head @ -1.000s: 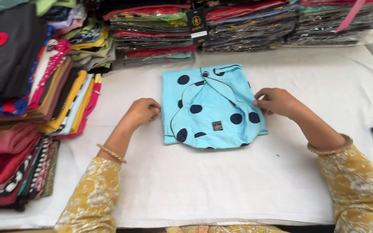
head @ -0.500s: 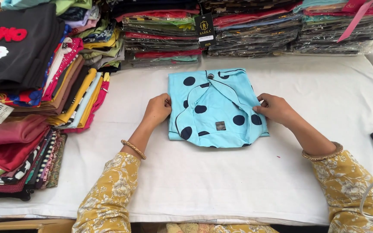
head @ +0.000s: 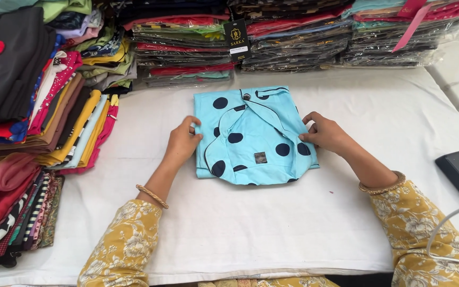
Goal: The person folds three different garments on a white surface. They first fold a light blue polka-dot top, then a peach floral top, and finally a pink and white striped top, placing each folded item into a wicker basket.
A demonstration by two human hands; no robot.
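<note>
My left hand point(head: 183, 142) pinches the folded blue spotted garment point(head: 253, 137) at its near edge; my right hand point(head: 325, 134) seems to grip the opposite fold, keeping the bundle square between them.

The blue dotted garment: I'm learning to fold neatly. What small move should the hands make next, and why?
Probably press and smooth the side edges flat. The left hand and right hand each pinch an edge of the folded light blue polka-dot garment, whose lower flaps look rumpled and uneven on the white table cover.
</note>
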